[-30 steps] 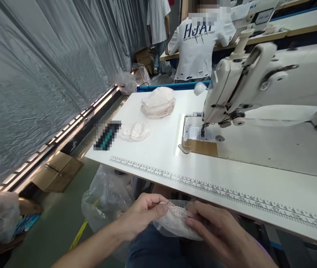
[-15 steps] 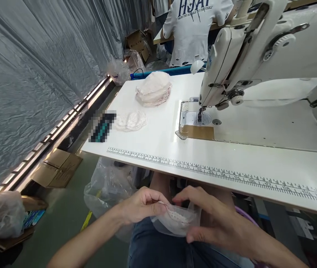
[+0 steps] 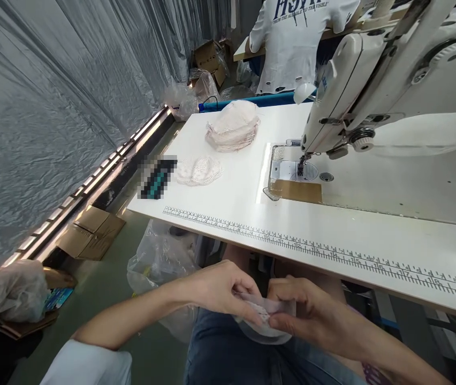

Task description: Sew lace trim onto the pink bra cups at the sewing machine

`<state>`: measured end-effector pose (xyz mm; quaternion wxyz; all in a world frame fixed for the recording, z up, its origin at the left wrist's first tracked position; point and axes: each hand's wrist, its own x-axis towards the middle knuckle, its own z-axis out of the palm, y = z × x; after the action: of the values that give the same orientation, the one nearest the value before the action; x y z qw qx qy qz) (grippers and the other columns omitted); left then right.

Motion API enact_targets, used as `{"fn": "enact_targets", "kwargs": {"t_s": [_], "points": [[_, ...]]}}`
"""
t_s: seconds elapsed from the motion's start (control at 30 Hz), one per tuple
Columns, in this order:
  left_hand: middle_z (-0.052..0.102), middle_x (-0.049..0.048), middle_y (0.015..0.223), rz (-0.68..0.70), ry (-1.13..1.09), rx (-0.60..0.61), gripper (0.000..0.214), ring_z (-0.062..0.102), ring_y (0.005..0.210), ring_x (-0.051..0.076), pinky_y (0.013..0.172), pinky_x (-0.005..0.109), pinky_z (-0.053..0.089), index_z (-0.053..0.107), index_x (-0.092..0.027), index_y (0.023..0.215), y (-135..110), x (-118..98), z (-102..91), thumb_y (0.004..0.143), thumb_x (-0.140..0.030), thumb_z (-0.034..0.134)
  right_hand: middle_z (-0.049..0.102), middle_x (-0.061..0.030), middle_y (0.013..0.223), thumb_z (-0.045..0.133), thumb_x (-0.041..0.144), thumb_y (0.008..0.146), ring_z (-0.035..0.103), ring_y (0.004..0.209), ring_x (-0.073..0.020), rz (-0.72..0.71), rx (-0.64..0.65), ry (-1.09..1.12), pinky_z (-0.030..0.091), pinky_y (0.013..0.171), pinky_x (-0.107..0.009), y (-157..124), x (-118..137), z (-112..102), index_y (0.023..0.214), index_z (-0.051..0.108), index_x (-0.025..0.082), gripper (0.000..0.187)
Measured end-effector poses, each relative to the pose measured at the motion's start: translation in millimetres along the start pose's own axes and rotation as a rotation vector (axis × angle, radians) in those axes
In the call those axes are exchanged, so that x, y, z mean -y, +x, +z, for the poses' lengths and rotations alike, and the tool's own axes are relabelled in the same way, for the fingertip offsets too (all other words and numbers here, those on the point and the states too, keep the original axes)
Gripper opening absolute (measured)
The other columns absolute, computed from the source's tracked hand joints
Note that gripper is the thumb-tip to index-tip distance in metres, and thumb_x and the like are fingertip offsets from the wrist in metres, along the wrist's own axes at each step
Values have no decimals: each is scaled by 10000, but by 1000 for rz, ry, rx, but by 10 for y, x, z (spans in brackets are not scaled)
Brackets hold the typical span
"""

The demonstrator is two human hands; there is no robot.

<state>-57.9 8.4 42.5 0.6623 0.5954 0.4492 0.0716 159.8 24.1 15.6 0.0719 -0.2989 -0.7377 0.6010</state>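
Over my lap, below the table's front edge, both hands grip a small piece of sheer white fabric with lace [image 3: 266, 332]. My left hand [image 3: 228, 294] pinches its left side between thumb and bent fingers. On the right side, my right hand [image 3: 302, 306] is closed on the cloth, thumb below and fingers above. The fingertips of both hands are close together, and part of the lace is hidden behind them. On the table lie a lacy off-white piece [image 3: 199, 171] and, farther back, a stack of pale pink fabric pieces [image 3: 234, 125].
A white sewing machine [image 3: 340, 101] stands on the right of the white table [image 3: 236, 198], which has a printed ruler along its front edge. Clear plastic bags [image 3: 159, 256] hang beneath. A cardboard box [image 3: 91, 232] is on the floor. Ahead sits a person in a white shirt [image 3: 292, 48].
My right hand has closed from a spread grip into a pinch on the fabric, nearer my left hand. The camera view has shifted slightly left, bringing my left sleeve into sight.
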Motion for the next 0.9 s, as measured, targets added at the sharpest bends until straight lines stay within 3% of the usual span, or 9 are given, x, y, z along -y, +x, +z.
{"fn": "enact_targets", "kwargs": {"t_s": [0.1, 0.27, 0.43, 0.67, 0.9], "points": [[634, 10, 636, -46, 10, 1, 324, 530, 569, 93, 487, 163, 344, 710, -115, 825, 53, -6, 28, 691, -409, 728, 501, 20, 658, 604, 293, 841, 475, 653, -137, -20, 34, 34, 358, 587, -242, -17, -21, -32, 696, 595, 163, 195], [678, 46, 696, -129, -111, 12, 302, 589, 617, 120, 562, 183, 426, 720, -114, 830, -7, 50, -8, 667, -366, 753, 559, -5, 719, 623, 381, 839, 525, 687, -147, -50, 97, 94, 387, 572, -230, -95, -96, -78, 763, 648, 147, 247], [687, 54, 698, -166, -156, -24, 285, 600, 626, 120, 561, 181, 437, 724, -121, 812, -77, 92, -52, 657, -356, 764, 583, -7, 730, 643, 378, 829, 547, 707, -153, -71, 72, 80, 392, 612, -243, -74, -102, -66, 751, 660, 155, 238], [687, 42, 718, -147, -192, -36, 222, 605, 662, 123, 609, 191, 458, 723, -123, 787, -109, 121, -71, 661, -301, 770, 571, 3, 717, 634, 307, 835, 539, 675, -136, -87, 93, 132, 380, 597, -237, -31, -108, -89, 717, 649, 147, 199], [687, 50, 822, -59, -93, 59, 264, 608, 740, 139, 663, 202, 460, 717, -137, 879, -97, 95, -117, 681, -307, 756, 560, 9, 704, 622, 289, 842, 514, 644, -121, -82, 143, 191, 368, 570, -228, -10, -99, -112, 715, 627, 136, 199]]}}
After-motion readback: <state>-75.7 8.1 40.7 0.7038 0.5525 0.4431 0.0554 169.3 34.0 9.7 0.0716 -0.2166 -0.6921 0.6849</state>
